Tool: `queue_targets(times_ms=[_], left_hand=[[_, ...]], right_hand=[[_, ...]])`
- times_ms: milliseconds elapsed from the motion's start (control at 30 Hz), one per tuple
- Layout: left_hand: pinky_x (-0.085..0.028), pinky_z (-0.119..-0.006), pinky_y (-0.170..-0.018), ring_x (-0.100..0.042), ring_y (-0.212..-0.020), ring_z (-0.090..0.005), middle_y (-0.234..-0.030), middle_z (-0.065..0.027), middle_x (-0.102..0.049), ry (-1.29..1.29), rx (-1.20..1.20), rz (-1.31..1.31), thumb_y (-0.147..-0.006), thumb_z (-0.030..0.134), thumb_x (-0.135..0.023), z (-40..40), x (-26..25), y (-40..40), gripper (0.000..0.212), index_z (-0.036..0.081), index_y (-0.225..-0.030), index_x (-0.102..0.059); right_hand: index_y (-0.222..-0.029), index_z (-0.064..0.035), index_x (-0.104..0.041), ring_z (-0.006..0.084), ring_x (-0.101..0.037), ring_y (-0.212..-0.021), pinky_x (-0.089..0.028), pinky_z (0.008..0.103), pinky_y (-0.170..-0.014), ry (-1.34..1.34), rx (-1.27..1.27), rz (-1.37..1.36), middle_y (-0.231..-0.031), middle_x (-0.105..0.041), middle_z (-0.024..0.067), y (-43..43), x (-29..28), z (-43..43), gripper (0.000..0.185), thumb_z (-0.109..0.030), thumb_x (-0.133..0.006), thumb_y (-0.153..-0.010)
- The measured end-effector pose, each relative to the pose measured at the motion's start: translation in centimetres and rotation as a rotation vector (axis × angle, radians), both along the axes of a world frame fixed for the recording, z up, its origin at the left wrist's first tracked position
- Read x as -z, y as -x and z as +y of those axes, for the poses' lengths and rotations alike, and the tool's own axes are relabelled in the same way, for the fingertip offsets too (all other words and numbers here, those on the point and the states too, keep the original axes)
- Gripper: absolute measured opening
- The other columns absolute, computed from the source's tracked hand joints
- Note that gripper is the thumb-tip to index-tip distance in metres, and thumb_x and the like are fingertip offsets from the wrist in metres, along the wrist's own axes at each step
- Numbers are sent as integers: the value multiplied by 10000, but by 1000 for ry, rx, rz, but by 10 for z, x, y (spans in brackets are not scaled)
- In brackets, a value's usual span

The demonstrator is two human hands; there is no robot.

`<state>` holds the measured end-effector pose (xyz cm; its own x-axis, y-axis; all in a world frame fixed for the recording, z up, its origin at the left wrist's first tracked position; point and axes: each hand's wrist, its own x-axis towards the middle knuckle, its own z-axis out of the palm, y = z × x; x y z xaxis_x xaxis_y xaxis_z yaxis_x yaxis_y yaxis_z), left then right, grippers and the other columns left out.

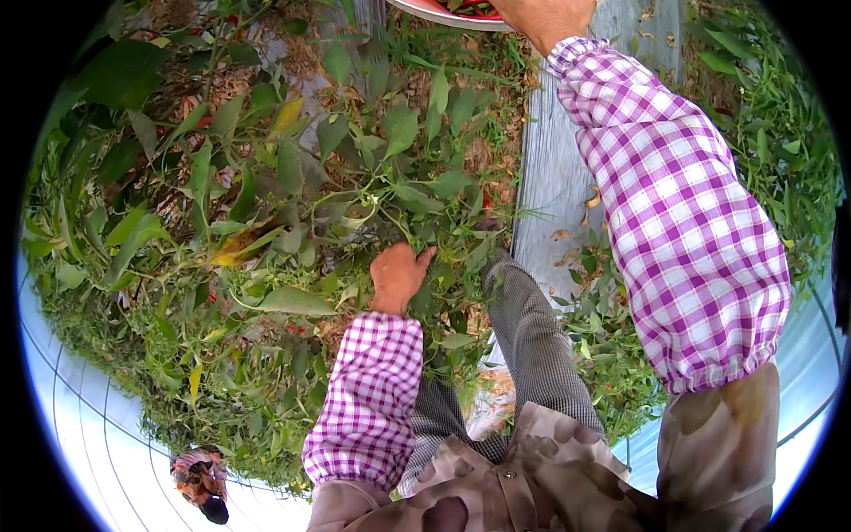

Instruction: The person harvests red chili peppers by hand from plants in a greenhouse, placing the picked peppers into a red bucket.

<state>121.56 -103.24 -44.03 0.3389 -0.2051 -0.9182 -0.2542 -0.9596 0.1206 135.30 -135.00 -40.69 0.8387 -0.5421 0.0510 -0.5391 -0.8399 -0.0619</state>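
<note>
My left hand [399,274] reaches into a pepper plant [402,193], with the thumb out to the side. Leaves hide its fingertips, so I cannot tell whether it grips anything. At the top edge, my right hand [548,18] is over the rim of a pale basin [452,18]. Red and green peppers [469,6] show inside the basin. The frame cuts off the fingers of my right hand, so its hold cannot be made out. A red pepper [487,199] shows among the leaves to the right of my left hand.
Grey plastic mulch film [552,173] runs along the ground beside my leg [532,319]. Dense pepper foliage [146,219] fills the left, and more plants [784,133] stand at right. Another person [201,480] is farther off at the lower left, near the translucent greenhouse wall [86,425].
</note>
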Motion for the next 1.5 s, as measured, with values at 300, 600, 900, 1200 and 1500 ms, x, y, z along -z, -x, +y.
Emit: queue_targets(times_ms=[300,600,900,1200,1500], left_hand=[[-433,-382,-792,-572,-669,-334,-694,-181,-603,345,-248,-185,-787,188,-651,81,-87,29,270,-60,-874,-590],[-392,-234,-528,-481,-595,-89,-684,-19,-568,511,-890,-84,-855,69,-589,105,-133,26,85,-14,-860,-574],[-404,-215,-532,-509,-620,-76,-750,15,-573,401,-1288,-292,-849,99,-614,143,-147,38,65,64,-895,-585],[-419,-210,-596,-514,-717,-74,-860,3,-600,495,-1459,-275,-857,93,-602,189,-145,47,118,54,-966,-577],[-364,-209,-486,-445,-555,-40,-707,31,-577,428,-1261,-129,-866,125,-590,180,-137,52,80,46,-862,-603]], right_hand=[[-751,-54,-643,286,-634,-644,-493,400,-592,5,-9,-64,-673,-638,142,3,-1,2,342,-394,-609,-753],[-746,-65,-666,264,-640,-650,-503,383,-597,29,-19,-101,-671,-643,133,10,0,-4,358,-414,-587,-761],[-915,-121,-670,259,-637,-729,-498,381,-651,-153,-114,-174,-751,-655,119,14,-2,-8,345,-419,-594,-759],[-969,-27,-568,210,-551,-929,-458,339,-793,-1099,-182,-117,-979,-571,128,105,-25,109,402,-393,-611,-808],[-1367,-67,-265,334,-286,-1291,-205,484,-1074,-1432,-410,-166,-1379,-305,209,88,-55,218,801,-576,-515,-800]])
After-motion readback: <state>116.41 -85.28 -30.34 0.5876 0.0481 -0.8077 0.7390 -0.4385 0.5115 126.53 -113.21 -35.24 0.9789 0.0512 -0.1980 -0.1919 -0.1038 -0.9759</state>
